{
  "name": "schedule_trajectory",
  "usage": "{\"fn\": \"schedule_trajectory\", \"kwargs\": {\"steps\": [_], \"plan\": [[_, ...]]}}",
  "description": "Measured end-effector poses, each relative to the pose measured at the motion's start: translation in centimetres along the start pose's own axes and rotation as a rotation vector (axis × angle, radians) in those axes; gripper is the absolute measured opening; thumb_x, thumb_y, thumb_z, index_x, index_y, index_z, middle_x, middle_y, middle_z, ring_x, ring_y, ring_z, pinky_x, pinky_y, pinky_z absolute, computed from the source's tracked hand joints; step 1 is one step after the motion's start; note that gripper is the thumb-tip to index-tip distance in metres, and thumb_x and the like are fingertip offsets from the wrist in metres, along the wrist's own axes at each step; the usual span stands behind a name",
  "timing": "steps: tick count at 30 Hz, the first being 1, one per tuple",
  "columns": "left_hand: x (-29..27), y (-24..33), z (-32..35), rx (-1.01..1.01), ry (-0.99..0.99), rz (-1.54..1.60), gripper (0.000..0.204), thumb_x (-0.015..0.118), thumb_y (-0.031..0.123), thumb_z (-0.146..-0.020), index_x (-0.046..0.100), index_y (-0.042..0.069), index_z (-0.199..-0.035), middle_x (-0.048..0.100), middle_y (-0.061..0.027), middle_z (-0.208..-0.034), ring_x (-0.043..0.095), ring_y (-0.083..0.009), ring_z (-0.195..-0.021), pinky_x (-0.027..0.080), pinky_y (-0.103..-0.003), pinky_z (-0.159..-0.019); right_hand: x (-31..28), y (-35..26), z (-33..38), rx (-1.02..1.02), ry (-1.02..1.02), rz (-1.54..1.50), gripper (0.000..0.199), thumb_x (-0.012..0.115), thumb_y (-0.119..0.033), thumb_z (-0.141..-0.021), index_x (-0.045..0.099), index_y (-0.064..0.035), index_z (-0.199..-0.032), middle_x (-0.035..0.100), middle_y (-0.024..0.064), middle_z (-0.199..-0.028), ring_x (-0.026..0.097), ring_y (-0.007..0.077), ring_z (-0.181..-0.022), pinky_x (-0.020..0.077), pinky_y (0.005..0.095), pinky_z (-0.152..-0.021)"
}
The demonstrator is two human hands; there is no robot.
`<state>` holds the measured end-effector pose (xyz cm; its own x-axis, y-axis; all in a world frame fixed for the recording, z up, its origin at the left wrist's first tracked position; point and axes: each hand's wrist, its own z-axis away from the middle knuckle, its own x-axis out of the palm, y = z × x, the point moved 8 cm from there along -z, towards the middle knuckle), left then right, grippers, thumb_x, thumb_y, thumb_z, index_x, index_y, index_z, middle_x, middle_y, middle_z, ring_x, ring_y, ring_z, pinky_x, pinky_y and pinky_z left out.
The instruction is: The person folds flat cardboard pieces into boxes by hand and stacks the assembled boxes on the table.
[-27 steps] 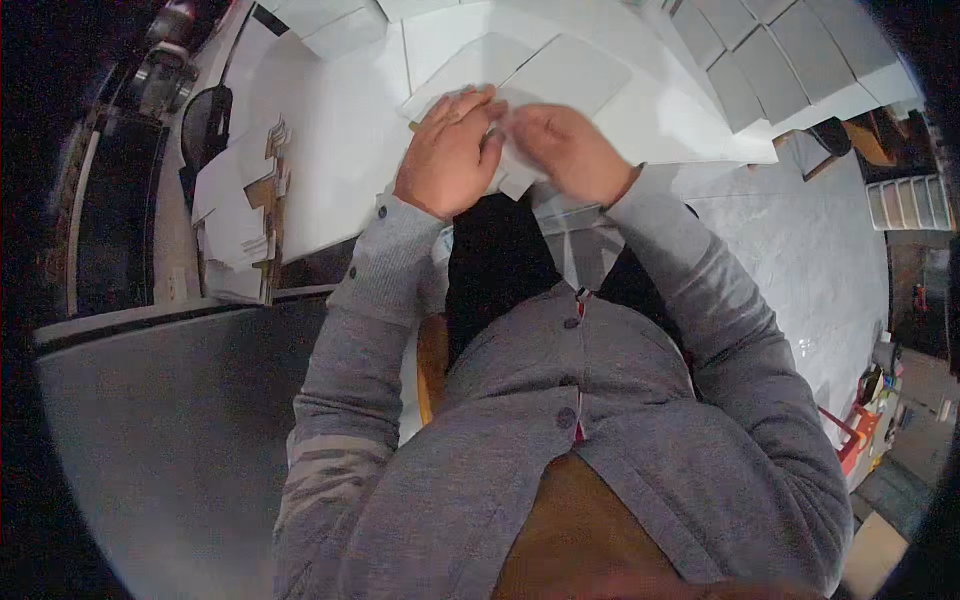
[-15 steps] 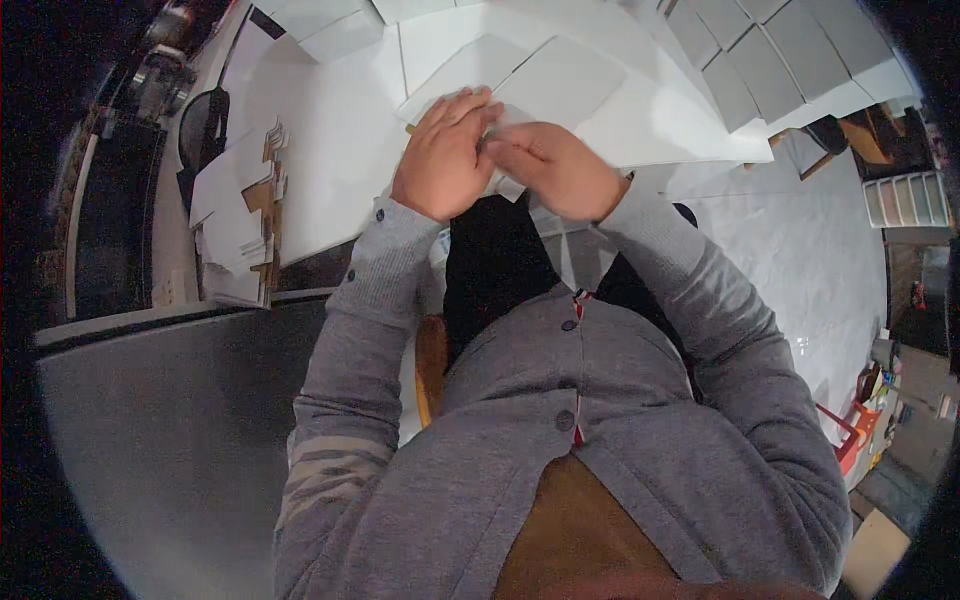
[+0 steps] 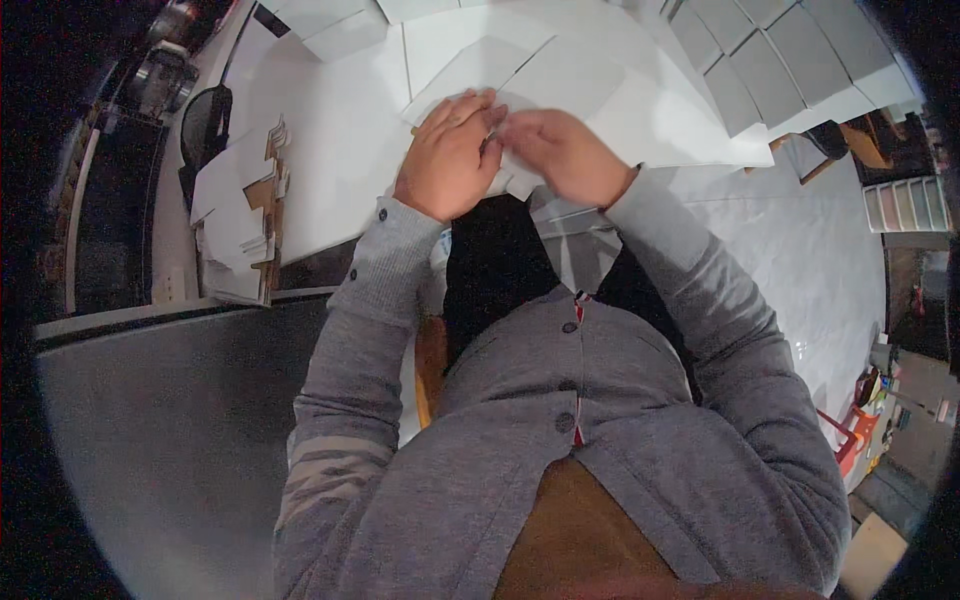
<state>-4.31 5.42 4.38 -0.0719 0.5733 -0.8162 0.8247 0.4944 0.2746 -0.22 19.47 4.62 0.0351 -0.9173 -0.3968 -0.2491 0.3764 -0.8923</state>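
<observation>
At the near edge of the white table (image 3: 345, 140), my left hand (image 3: 450, 155) lies over white card, its fingers stretched forward and close together. Beside it my right hand (image 3: 570, 155) is bent inward, with fingers near the left thumb; they are smeared by motion, so their grip is unclear. A white flap (image 3: 522, 183) shows below the gap between the hands. Just beyond the fingers lies a flat white card (image 3: 570, 80) with a dark slit-like line on its left side. What lies under my palms is hidden.
Grey-white boxes (image 3: 770, 65) stand in rows at the far right, with more pale boxes (image 3: 335, 30) at the far left. Upright white and brown cardboard pieces (image 3: 235, 220) stand at the left. A wooden stool (image 3: 865, 140) is beyond the table's right end.
My right hand has shifted slightly right and away from the left hand, widening the gap between them. The left hand has barely moved.
</observation>
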Motion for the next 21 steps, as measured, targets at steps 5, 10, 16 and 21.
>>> {"fn": "schedule_trajectory", "kwargs": {"steps": [5,10,16,21], "plan": [[0.0,0.0,0.0,0.000,0.012,-0.002,0.036,0.068,0.018,-0.095,0.074,0.007,-0.129,0.069,-0.0090,-0.145,0.060,-0.0310,-0.139,0.042,-0.043,-0.123,-0.6,-0.3,-0.3,-0.081,-0.037,-0.081,0.027,0.054,-0.023,-0.112,0.069,-0.0025,-0.101,0.059,-0.0010,-0.081,0.048,0.0110,-0.072,0.0405,0.0284,-0.066],[-0.6,0.2,-0.1,0.012,0.042,0.043,0.035,0.070,0.019,-0.093,0.076,0.007,-0.126,0.070,-0.0089,-0.141,0.062,-0.0306,-0.135,0.046,-0.042,-0.118,-4.4,2.1,-1.8,0.098,0.095,0.067,0.027,0.053,-0.021,-0.112,0.068,-0.0019,-0.100,0.059,0.0007,-0.081,0.048,0.0124,-0.073,0.0414,0.0301,-0.067],[-1.8,0.5,0.7,-0.073,0.074,0.018,0.034,0.074,0.022,-0.090,0.078,0.006,-0.120,0.072,-0.0086,-0.136,0.066,-0.0296,-0.126,0.051,-0.040,-0.109,-4.1,0.7,-1.2,-0.106,0.077,0.373,0.029,0.054,-0.022,-0.111,0.064,-0.0007,-0.093,0.057,0.0039,-0.078,0.049,0.0162,-0.072,0.0432,0.0327,-0.069],[-2.2,1.5,0.8,-0.058,0.106,0.006,0.034,0.076,0.025,-0.089,0.079,0.005,-0.117,0.073,-0.0086,-0.131,0.068,-0.0293,-0.119,0.052,-0.039,-0.105,-4.8,0.9,-2.5,-0.324,0.177,0.287,0.034,0.055,-0.024,-0.110,0.059,-0.0004,-0.086,0.055,0.0057,-0.077,0.049,0.0188,-0.072,0.0440,0.0342,-0.071]]}}
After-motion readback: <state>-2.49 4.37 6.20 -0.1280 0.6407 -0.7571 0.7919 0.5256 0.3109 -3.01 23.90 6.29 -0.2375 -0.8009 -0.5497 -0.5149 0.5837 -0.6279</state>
